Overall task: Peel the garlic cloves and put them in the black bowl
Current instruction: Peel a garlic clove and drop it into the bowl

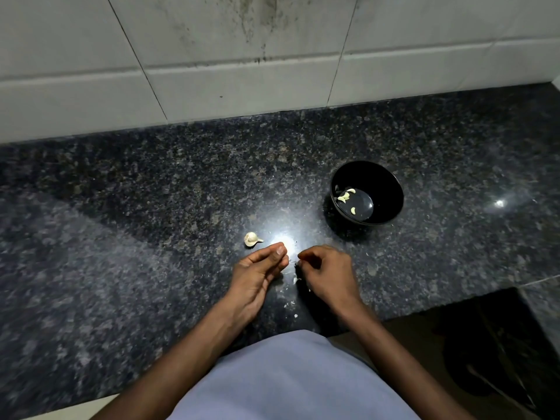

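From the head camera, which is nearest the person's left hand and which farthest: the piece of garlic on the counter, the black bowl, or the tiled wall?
From the left hand:
1. Piece of garlic, on the counter just beyond the fingertips, slightly left.
2. Black bowl, farther off to the right, past the right hand, with peeled cloves inside.
3. Tiled wall, at the counter's back edge.

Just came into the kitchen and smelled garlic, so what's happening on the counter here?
A person is peeling garlic on the dark stone counter. The left hand and right hand are close together with curled fingers; what they hold is too small to make out. A piece of garlic lies just beyond the left hand. The black bowl, further right, already holds a few peeled cloves. Bits of skin lie between the wrists.
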